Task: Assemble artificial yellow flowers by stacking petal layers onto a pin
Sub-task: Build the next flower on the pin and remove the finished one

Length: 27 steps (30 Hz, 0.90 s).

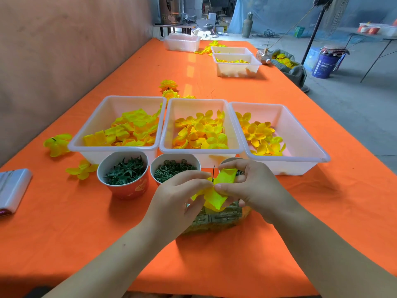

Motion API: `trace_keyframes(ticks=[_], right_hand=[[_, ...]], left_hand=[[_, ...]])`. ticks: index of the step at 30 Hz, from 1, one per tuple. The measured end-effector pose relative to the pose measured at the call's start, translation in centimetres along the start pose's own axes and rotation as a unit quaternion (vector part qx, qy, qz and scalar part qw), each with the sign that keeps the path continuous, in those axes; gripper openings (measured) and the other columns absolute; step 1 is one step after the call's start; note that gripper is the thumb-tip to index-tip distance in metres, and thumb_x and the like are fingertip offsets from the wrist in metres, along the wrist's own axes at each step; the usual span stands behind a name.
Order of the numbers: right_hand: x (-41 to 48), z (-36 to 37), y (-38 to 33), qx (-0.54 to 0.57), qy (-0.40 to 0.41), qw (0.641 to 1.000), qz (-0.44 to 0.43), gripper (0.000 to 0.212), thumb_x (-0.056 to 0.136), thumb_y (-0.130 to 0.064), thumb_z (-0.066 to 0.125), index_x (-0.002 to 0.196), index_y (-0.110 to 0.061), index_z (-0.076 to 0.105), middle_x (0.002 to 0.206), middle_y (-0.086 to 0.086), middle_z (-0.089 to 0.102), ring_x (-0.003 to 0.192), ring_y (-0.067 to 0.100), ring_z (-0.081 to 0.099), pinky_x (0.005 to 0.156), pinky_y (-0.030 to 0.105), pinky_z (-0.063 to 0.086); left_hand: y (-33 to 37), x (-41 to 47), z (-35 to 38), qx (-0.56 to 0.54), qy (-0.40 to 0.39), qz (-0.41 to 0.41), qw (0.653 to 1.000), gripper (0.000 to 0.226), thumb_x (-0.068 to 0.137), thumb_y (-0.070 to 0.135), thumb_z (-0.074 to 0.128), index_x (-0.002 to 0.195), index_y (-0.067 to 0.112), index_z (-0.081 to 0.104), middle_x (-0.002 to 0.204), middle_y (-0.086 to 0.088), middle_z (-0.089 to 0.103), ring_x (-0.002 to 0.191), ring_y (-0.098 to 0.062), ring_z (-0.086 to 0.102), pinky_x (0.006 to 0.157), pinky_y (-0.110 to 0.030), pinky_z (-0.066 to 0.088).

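A thin dark pin [213, 173] stands upright between my two hands, above a greenish block [217, 218] on the orange table. A yellow petal layer [217, 195] sits on the pin. My left hand [178, 196] pinches the petal's left side with curled fingers. My right hand [251, 186] grips its right side, thumb on the fabric. Behind them stand three white bins of yellow petals: the left bin [92, 125], the middle bin [169, 125] and the right bin [300, 134].
A red cup of green leaf stars [123, 172] and a cup of green rings [174, 168] stand before the bins; a third cup [228, 161] is mostly hidden by my right hand. Loose yellow flowers [57, 145] lie at left. A white device [12, 188] lies at the left edge. More bins [236, 63] stand farther back.
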State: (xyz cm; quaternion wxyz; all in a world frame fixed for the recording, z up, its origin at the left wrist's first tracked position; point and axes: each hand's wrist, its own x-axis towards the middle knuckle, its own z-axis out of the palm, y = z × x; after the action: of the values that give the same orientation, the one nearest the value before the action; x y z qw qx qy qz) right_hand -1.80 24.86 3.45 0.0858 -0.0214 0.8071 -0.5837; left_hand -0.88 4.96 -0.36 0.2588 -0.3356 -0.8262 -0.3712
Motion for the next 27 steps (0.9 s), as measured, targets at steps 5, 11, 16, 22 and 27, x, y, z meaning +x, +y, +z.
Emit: trace_keyframes(ticks=[5,11,16,22,27], right_hand=[[-0.4,0.7,-0.4,-0.004,0.024,1.0,0.005,0.044,0.079,-0.003,0.081,0.119,-0.009,0.065,0.103,-0.005,0.067,0.054,0.015,0.071,0.04,0.011,0.041],[-0.5,0.7,-0.9,-0.023,0.028,0.999,0.021,0.047,0.079,-0.004,0.081,0.122,-0.011,0.064,0.116,0.001,0.063,0.059,0.022,0.073,0.04,0.013,0.04],[-0.6,0.8,-1.0,-0.04,0.03,0.998,0.032,0.054,0.08,-0.013,0.082,0.128,-0.023,0.059,0.104,0.012,0.068,0.061,0.021,0.075,0.041,0.017,0.042],[-0.9,1.0,-1.1,-0.116,0.032,0.992,-0.036,0.05,0.078,-0.016,0.082,0.121,-0.03,0.061,0.125,0.0,0.058,0.072,0.018,0.072,0.062,0.026,0.057],[-1.1,0.4,-1.2,-0.259,0.073,0.96,-0.075,0.038,0.073,-0.04,0.08,0.108,-0.045,0.067,0.105,-0.014,0.053,0.108,0.01,0.053,0.084,0.026,0.039]], left_hand=[[-0.1,-0.2,0.6,-0.002,0.071,-0.151,0.986,0.059,0.065,0.01,0.072,0.119,0.03,0.059,0.119,0.016,0.052,0.106,-0.017,0.061,0.063,-0.028,0.054],[0.1,-0.1,0.3,-0.345,0.075,-0.44,0.826,0.055,0.066,0.019,0.077,0.117,0.036,0.061,0.089,-0.014,0.07,0.077,-0.022,0.071,0.053,-0.028,0.053],[0.6,0.1,0.2,-0.421,0.068,-0.493,0.758,0.052,0.073,-0.004,0.074,0.117,0.021,0.064,0.068,0.0,0.066,0.066,-0.015,0.07,0.046,-0.026,0.048],[1.1,0.1,0.4,-0.451,0.053,-0.501,0.737,0.05,0.079,-0.008,0.073,0.117,0.021,0.06,0.068,0.001,0.068,0.066,-0.019,0.072,0.046,-0.025,0.05],[0.8,-0.2,0.3,-0.448,0.046,-0.503,0.738,0.047,0.081,-0.006,0.072,0.118,0.022,0.06,0.066,0.002,0.068,0.064,-0.016,0.071,0.046,-0.025,0.05]])
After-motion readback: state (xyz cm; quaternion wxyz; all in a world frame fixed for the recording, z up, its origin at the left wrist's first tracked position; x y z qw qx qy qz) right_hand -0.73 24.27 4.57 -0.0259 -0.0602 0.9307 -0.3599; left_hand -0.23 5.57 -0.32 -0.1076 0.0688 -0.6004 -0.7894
